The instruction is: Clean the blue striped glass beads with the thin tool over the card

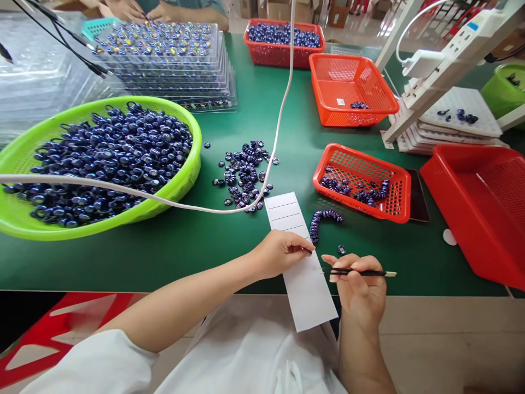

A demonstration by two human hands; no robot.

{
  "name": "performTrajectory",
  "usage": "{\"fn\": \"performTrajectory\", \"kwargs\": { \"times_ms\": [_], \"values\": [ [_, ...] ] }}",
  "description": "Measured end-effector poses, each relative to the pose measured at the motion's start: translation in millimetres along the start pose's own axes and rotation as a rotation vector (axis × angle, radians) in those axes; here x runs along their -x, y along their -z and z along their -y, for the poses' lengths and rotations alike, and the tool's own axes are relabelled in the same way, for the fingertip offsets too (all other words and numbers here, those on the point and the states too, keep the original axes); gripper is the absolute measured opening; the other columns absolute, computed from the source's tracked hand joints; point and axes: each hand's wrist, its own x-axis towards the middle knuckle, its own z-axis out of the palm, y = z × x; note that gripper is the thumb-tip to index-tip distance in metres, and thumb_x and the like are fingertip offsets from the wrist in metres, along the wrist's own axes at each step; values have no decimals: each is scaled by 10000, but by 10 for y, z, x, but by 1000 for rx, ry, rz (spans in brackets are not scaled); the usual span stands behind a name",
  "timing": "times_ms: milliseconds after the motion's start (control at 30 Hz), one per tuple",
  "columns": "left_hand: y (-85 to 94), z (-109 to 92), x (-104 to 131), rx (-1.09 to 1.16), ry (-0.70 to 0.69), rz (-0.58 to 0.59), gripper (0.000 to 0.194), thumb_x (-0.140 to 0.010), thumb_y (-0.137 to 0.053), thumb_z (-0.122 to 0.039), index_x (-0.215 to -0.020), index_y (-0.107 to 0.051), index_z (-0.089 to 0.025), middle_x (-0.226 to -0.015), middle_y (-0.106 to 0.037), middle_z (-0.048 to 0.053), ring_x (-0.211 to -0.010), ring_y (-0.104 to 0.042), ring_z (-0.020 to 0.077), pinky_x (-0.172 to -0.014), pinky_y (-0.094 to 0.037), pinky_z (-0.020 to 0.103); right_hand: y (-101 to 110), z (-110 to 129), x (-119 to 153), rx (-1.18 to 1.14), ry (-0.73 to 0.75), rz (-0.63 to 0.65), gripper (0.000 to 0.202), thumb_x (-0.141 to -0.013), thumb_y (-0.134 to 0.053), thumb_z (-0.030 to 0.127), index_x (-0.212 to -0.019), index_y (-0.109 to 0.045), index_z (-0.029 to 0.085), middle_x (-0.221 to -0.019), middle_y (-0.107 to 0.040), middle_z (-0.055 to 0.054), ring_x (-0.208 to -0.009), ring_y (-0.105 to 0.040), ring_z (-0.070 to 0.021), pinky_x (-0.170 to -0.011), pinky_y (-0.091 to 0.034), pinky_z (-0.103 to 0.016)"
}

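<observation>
Now I see left hand (pixel 273 254) pinching small dark piece (pixel 305 250) over paper strip (pixel 309 287); right hand (pixel 365 295) pinches tweezers (pixel 377 273) beside strip. Piece looks light, stiff, maybe slippery; I judge gentle hold at edges best.

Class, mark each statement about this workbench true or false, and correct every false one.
1. The right hand holds black tweezers. True.
2. The left hand is inside a red basket. False: the left hand is over the white strip, pinching a small dark piece.
3. A curved row of dark blue pieces lies beside the strip. True.
4. The big green basket holds nothing. False: the big green basket is heaped with dark blue parts.
5. Clear trays stand stacked behind that basket. True.
</observation>
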Motion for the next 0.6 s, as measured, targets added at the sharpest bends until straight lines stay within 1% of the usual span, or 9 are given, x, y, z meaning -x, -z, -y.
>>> {"fn": "performTrajectory", "kwargs": {
  "times_ms": [133,200,267,333,433,500,600],
  "values": [
    [3,21,7,-95,-123,32,280,-846,-548,-88,-1011,-764,-158,-923,-780,54,-811,-716,155,-745,-565,249,-67,-30,30,11,-31,127,146,-849,-737,332,-875,-607,271,-825,-733,27,-521,-656,-130,-855,-593,-564],
    [5,16,11,-130,-166,63,319,-842,-517,-63,-1043,-750,-147,-946,-775,66,-841,-708,159,-769,-557,259,-87,-55,33,16,-47,159,130,-855,-729,319,-888,-612,274,-851,-739,23,-538,-673,-136,-889,-581,-585],
    [5,3,14,-125,-138,79,324,-852,-512,-72,-1088,-723,-143,-933,-768,63,-817,-696,151,-749,-547,253,-94,-71,29,26,-57,159,135,-854,-728,324,-880,-607,269,-854,-742,19,-544,-681,-143,-904,-575,-602],
    [6,-14,17,-72,-64,82,288,-877,-539,-120,-1127,-680,-140,-892,-758,52,-752,-673,133,-687,-529,230,-91,-75,26,32,-56,146,140,-853,-729,322,-876,-604,263,-853,-742,13,-545,-684,-148,-907,-573,-610],
    [20,-39,19,27,12,91,211,-905,-573,-203,-1091,-644,-134,-874,-744,50,-700,-641,121,-626,-502,213,-79,-65,26,23,-49,125,119,-857,-726,299,-889,-615,268,-864,-739,19,-557,-684,-142,-916,-566,-612],
    [35,-52,20,57,15,110,183,-918,-560,-218,-1052,-647,-130,-914,-745,70,-732,-648,131,-645,-509,225,-74,-56,29,11,-46,121,103,-864,-720,287,-900,-624,278,-875,-737,26,-567,-684,-137,-921,-563,-607],
    [48,-53,21,54,-9,136,221,-900,-562,-193,-1087,-655,-119,-963,-737,89,-777,-656,144,-693,-531,250,-72,-53,31,5,-32,110,95,-870,-716,286,-904,-627,281,-875,-738,30,-569,-681,-131,-919,-562,-597]
  ]
}}
